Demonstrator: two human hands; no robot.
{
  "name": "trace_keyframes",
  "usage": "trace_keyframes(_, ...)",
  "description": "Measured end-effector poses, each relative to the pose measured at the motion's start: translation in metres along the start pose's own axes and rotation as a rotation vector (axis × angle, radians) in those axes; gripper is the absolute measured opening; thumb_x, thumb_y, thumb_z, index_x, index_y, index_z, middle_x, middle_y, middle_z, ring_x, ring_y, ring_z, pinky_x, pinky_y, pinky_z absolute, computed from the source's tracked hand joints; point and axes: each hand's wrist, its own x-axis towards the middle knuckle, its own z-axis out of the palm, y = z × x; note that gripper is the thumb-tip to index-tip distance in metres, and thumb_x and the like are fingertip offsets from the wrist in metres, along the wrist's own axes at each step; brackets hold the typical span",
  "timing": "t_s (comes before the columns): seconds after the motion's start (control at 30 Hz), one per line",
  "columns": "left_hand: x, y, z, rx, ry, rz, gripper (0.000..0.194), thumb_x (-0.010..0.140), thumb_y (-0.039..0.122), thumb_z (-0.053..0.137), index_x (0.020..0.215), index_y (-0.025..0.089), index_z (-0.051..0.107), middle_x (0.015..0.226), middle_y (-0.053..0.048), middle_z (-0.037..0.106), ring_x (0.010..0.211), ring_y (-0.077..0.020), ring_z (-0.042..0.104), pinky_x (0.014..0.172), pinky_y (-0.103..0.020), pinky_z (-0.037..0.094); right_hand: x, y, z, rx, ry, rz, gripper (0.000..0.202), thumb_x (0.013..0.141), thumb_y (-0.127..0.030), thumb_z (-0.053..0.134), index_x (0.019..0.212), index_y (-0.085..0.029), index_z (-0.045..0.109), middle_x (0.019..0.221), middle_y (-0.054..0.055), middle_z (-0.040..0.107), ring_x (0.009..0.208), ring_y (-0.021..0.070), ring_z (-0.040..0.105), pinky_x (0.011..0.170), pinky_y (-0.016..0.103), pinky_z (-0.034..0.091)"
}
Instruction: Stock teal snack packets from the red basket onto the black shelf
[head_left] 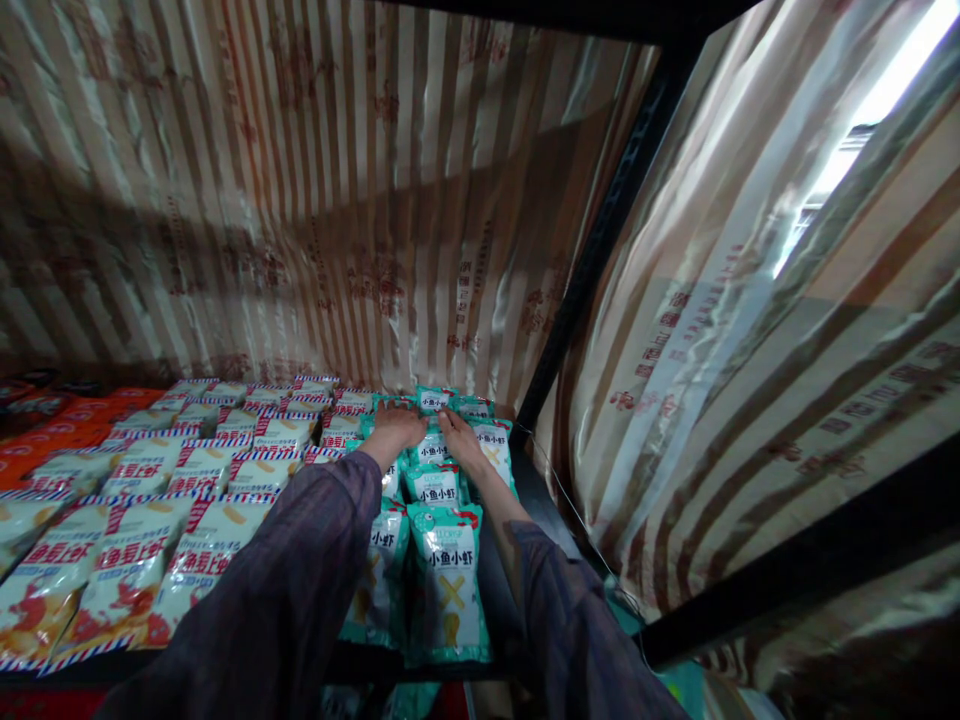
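Observation:
Both my arms reach over a shelf toward its back, in among turquoise-and-white snack bags. My left hand [399, 430] lies palm down on the bags left of the rear middle, its fingers stretched forward. Beside it, my right hand [463, 442] rests against the bags with its fingers extended; their tips are partly hard to make out. A small turquoise snack bag [435, 400] stands at the back, between and just beyond my hands. Nearer to me, another turquoise snack bag [450, 585] leans at the front of the row. My hands cover parts of the bags beneath them.
White snack bags [135, 545] with red lettering fill rows to the left, with orange bags [71, 430] beyond. A black upright post [600, 235] rises right of the turquoise bags. Striped plastic sheeting [420, 210] hangs behind. A thin wire [559, 480] runs along the right side.

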Motion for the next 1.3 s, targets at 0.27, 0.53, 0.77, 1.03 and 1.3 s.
trace_keyframes(0.27, -0.001, -0.006, 0.001, 0.023, 0.008, 0.002, 0.053, 0.088, 0.048, 0.024, 0.124, 0.027, 0.057, 0.137, -0.006, 0.050, 0.132, -0.0279, 0.036, 0.108, -0.046, 0.023, 0.001, -0.001, 0.009, 0.018, 0.027, 0.016, 0.047, 0.087, -0.045, 0.041, 0.122, -0.018, 0.059, 0.129, 0.008, 0.057, 0.125, 0.0218, 0.048, 0.108, 0.038, 0.032)
trace_keyframes(0.53, -0.001, -0.009, 0.003, 0.019, -0.003, -0.003, 0.053, 0.088, 0.046, 0.024, 0.125, 0.025, 0.056, 0.137, -0.007, 0.050, 0.132, -0.0279, 0.037, 0.108, -0.046, 0.024, -0.001, -0.004, 0.012, 0.022, 0.012, 0.035, 0.051, 0.089, -0.045, 0.038, 0.126, -0.014, 0.055, 0.134, 0.011, 0.053, 0.128, 0.0219, 0.044, 0.109, 0.036, 0.029)
trace_keyframes(0.77, -0.002, -0.011, 0.002, 0.018, 0.016, 0.006, 0.050, 0.089, 0.043, 0.025, 0.120, 0.025, 0.059, 0.134, -0.008, 0.053, 0.129, -0.0282, 0.040, 0.107, -0.047, 0.024, -0.003, -0.009, 0.013, 0.025, 0.004, 0.024, 0.051, 0.089, -0.041, 0.038, 0.127, -0.011, 0.054, 0.136, 0.012, 0.050, 0.130, 0.0215, 0.042, 0.110, 0.034, 0.028)
trace_keyframes(1.03, -0.004, -0.012, 0.002, -0.002, 0.055, 0.037, 0.051, 0.089, 0.040, 0.026, 0.121, 0.016, 0.059, 0.133, -0.014, 0.052, 0.127, -0.0299, 0.042, 0.105, -0.049, 0.026, -0.005, -0.013, 0.008, 0.024, -0.001, 0.011, 0.053, 0.089, -0.046, 0.036, 0.126, -0.012, 0.054, 0.135, 0.012, 0.051, 0.127, 0.0235, 0.045, 0.108, 0.037, 0.030)
trace_keyframes(1.3, -0.014, -0.013, -0.008, -0.017, 0.136, 0.060, 0.053, 0.092, 0.038, 0.023, 0.126, 0.013, 0.053, 0.139, -0.016, 0.046, 0.131, -0.0289, 0.036, 0.109, -0.049, 0.020, -0.011, -0.021, -0.006, 0.034, 0.015, -0.019, 0.052, 0.088, -0.052, 0.039, 0.124, -0.018, 0.057, 0.132, 0.009, 0.055, 0.127, 0.0241, 0.045, 0.108, 0.038, 0.029)
